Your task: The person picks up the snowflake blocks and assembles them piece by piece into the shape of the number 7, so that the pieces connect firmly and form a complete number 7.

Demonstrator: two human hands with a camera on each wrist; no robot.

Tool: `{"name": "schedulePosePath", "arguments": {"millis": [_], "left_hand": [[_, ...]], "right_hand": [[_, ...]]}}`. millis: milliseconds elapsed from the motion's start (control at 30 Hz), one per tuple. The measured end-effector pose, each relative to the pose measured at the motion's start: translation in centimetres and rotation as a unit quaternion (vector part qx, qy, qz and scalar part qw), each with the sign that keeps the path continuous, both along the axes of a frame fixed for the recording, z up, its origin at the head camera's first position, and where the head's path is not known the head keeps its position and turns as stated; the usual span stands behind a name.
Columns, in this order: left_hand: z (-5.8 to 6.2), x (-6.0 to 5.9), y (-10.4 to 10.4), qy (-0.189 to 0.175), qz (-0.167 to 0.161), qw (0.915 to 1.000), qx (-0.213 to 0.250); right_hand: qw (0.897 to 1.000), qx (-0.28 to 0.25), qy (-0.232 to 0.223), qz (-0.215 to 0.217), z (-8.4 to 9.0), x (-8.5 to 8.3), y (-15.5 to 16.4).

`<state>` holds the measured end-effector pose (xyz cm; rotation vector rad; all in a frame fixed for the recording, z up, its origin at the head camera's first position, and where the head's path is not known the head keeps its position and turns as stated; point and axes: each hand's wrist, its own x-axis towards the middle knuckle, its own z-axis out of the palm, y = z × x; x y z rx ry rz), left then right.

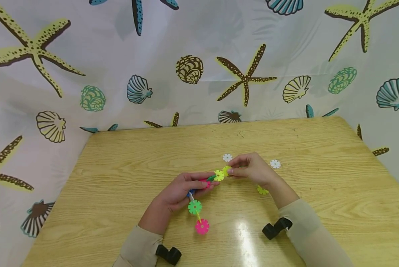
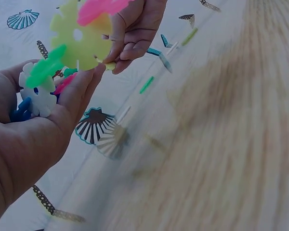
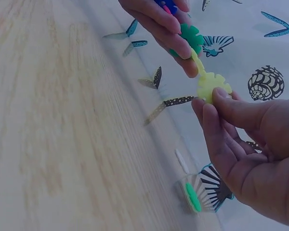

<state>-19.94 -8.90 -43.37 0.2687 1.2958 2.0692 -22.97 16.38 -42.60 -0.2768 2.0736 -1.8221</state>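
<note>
A chain of notched plastic snowflake discs runs between both hands. My left hand (image 1: 186, 189) holds its middle between thumb and fingers, around a pink disc (image 1: 206, 183) and a blue disc (image 1: 190, 193). Below that hand dangle a light green disc (image 1: 195, 207) and a pink end disc (image 1: 202, 226). Past the left fingertips come a dark green disc (image 3: 191, 37) and a yellow disc (image 1: 219, 175). My right hand (image 1: 252, 168) pinches another yellow disc (image 3: 212, 86) at the chain's far end, edge to edge with the first yellow one.
On the wooden table (image 1: 136, 155) lie a white disc (image 1: 227, 157), a second white disc (image 1: 275, 164) and a yellow disc (image 1: 262, 190) partly behind the right wrist. A loose green disc (image 3: 192, 197) shows in the right wrist view. A shell-and-starfish patterned cloth (image 1: 192, 37) hangs behind.
</note>
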Motion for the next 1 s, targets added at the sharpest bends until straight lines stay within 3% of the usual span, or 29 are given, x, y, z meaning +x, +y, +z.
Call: {"name": "schedulePosePath", "arguments": {"millis": [367, 633, 1000], "left_hand": [[-0.11, 0.03, -0.18, 0.035, 0.004, 0.9989, -0.032], [-0.21, 0.03, 0.0, 0.031, 0.007, 0.9991, -0.029], [-0.29, -0.07, 0.09, 0.027, 0.002, 0.9988, -0.042]], "right_hand": [[1.0, -0.017, 0.008, 0.02, 0.19, 0.15, -0.2], [0.999, -0.019, 0.014, 0.031, 0.55, 0.29, -0.28], [0.998, -0.045, 0.006, 0.05, -0.36, 0.16, -0.3]]}}
